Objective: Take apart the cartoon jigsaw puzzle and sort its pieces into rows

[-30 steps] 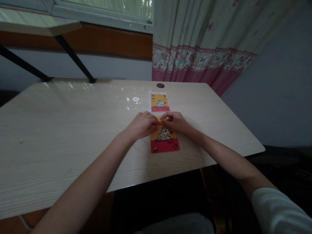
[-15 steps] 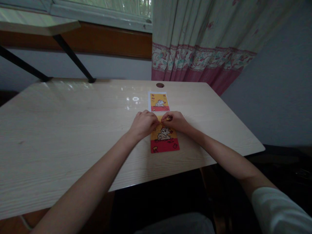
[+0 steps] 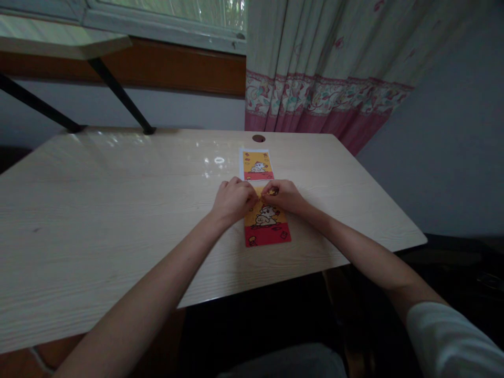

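Note:
A yellow and red cartoon picture (image 3: 268, 233) with a white animal on it lies flat on the table, near the front edge. Both hands meet over its upper part and cover much of that area. My left hand (image 3: 235, 199) is closed, its fingertips pinched together at the picture's upper left. From the other side my right hand (image 3: 284, 195) has thumb and finger pinched, almost touching the left fingertips. Whatever sits between the fingers is too small and hidden to name. Just beyond lies a smaller print (image 3: 258, 165) of the same design on white paper.
The pale wooden table (image 3: 118, 220) has a round cable hole (image 3: 259, 138) near its back edge. A raised shelf (image 3: 59, 39) on black legs stands at the back left. A floral curtain (image 3: 307, 79) hangs behind the table.
Both hands keep nearly the same pinched pose over the picture. The nearer picture appears very slightly further right in view; little else differs.

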Motion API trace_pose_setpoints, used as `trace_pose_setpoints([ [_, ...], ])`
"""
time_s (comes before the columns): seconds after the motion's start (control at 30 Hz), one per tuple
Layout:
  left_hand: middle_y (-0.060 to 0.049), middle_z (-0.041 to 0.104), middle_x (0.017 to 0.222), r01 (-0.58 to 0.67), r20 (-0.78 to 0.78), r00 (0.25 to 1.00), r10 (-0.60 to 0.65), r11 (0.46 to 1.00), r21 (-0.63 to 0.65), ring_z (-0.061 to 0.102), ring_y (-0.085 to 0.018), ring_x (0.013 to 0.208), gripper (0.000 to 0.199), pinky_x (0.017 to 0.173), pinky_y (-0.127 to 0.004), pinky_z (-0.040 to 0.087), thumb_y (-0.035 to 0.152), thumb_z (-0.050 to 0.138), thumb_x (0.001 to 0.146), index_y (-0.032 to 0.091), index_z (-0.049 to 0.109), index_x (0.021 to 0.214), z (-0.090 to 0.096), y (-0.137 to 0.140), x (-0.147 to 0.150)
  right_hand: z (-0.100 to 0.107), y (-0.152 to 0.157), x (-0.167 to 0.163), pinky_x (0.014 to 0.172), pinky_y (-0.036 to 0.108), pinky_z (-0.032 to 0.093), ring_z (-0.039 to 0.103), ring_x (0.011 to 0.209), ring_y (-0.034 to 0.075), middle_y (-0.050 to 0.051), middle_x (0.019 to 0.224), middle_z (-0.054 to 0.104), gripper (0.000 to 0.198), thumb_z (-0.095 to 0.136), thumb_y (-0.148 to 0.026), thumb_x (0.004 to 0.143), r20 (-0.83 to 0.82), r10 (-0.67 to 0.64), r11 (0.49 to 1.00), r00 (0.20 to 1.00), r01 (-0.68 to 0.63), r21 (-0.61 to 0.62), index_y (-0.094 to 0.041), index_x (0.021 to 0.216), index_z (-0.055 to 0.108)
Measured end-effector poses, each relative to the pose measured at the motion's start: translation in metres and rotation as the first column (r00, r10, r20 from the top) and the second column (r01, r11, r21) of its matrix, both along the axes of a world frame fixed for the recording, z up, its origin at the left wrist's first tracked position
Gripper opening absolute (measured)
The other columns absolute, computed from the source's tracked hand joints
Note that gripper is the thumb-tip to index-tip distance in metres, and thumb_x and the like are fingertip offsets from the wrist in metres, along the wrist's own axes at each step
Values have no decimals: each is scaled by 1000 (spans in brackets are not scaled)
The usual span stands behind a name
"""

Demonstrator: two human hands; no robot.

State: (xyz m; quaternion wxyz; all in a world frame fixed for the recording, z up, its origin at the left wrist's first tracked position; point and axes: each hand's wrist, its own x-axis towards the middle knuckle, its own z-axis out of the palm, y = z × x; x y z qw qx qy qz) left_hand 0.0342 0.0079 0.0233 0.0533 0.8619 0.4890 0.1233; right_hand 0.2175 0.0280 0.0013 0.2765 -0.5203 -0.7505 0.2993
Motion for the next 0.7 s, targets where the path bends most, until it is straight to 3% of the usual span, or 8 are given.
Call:
trace_pose_setpoints([
  [0.2,-3,68,96,0,87,996,1,1000,-12,51,-23,92,18,77,-38,38,27,51,81,23,69,83,-7,4,-4,1,0,1,50,19,36,50,53,7,0,61,62,17,63,-28,66,-19,4,1000,1000,-4,0,-14,75,68],
  [0.37,-5,67,95,-109,193,976,105,994,11,53,-22,89,22,78,-39,40,29,47,83,22,68,83,-13,9,-14,1,1,2,50,19,37,51,54,8,1,63,62,23,64,-33,68,-47,4,999,999,-6,-43,-14,79,69],
  [0.7,-7,65,95,-200,145,969,199,980,-7,49,-26,91,24,76,-41,39,44,58,77,24,68,87,-15,10,-5,6,1,3,50,20,33,46,54,7,-1,61,58,23,62,-32,68,-2,38,999,999,-38,4,-13,80,69],
])
